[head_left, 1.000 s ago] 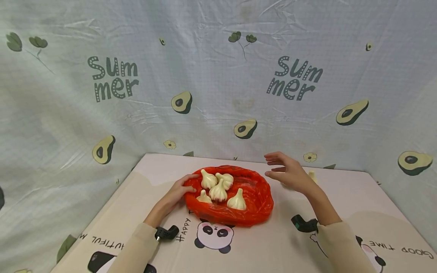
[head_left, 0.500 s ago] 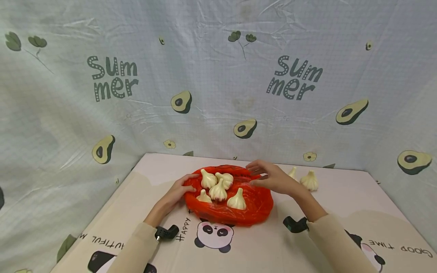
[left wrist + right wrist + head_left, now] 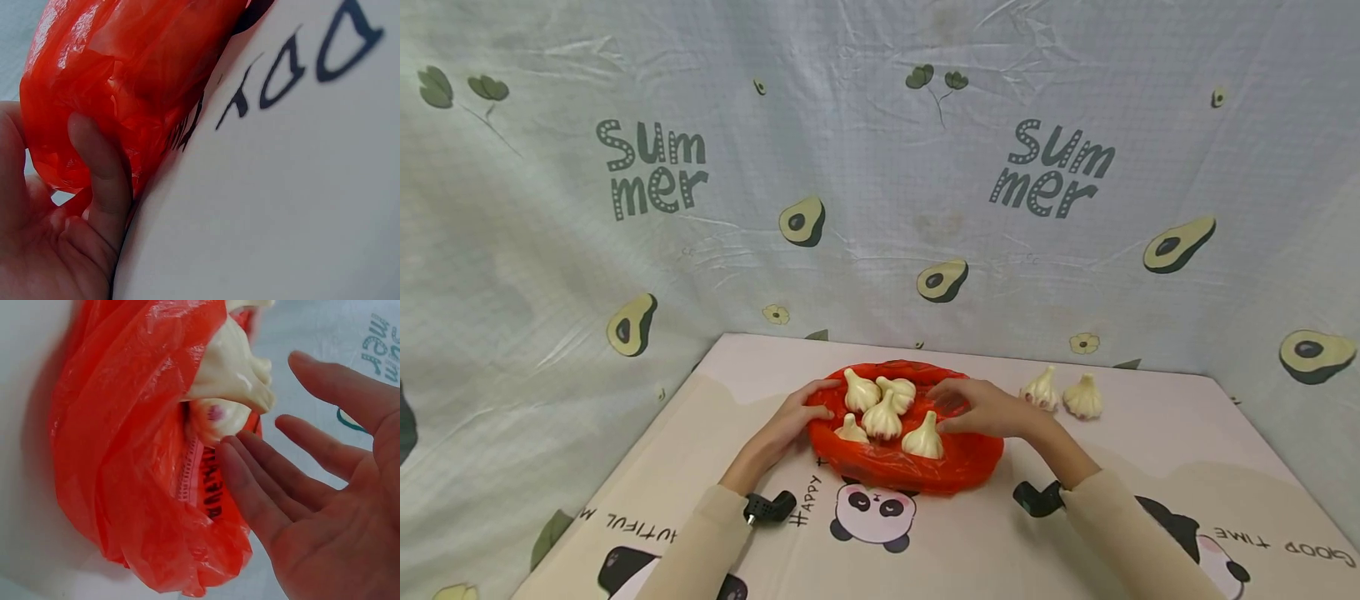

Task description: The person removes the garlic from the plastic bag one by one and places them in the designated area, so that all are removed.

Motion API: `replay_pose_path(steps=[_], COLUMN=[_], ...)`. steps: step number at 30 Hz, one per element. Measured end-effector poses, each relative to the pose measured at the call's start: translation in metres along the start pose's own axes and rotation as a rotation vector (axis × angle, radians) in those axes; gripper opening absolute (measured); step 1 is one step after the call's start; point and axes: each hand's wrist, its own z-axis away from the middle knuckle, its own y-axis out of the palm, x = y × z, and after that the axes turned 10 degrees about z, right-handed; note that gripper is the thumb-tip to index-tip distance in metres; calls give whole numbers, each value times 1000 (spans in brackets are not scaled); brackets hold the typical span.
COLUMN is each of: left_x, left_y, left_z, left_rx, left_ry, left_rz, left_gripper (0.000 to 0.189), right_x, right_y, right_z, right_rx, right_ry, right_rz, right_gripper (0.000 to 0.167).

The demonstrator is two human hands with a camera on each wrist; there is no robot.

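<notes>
A red plastic bag (image 3: 902,475) lies with its mouth spread wide and its edge rolled down. Inside it sit several garlic bulbs (image 3: 882,421), mostly toward the left half. My left hand (image 3: 784,423) holds the bag's left edge, thumb and fingers around the plastic (image 3: 81,150). Over the right part of the mouth, my right hand (image 3: 988,410) has loosely bent fingers with nothing between them. Its thumb is right by the garlic bulb (image 3: 922,437) at the front right. From the right wrist, its fingertips (image 3: 234,459) appear close to another bulb (image 3: 215,419) inside.
Two more garlic bulbs, one on the left (image 3: 1040,389) and one on the right (image 3: 1082,397), stand on the table to the right of the bag. The pale table cover (image 3: 820,567) has printed pandas and lettering. Behind the table hangs an avocado-print curtain (image 3: 865,167).
My right hand has moved left and down from beside the bag to over its mouth, uncovering the two bulbs on the right. My left hand has stayed at the bag's edge.
</notes>
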Motion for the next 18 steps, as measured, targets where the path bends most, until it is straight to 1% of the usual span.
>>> replay_pose_path(steps=[5, 11, 18], left_x=[0, 0, 0], left_y=[0, 0, 0], left_z=[-1, -1, -1], left_rx=[-4, -6, -4], left_ry=[-1, -11, -5], left_rz=[7, 9, 2], left_gripper=[59, 60, 60], right_x=[3, 9, 8], right_y=[5, 8, 16], right_z=[-4, -6, -9], right_rx=[59, 90, 96], right_ry=[21, 25, 49], right_rz=[38, 92, 62], right_gripper=[57, 59, 58])
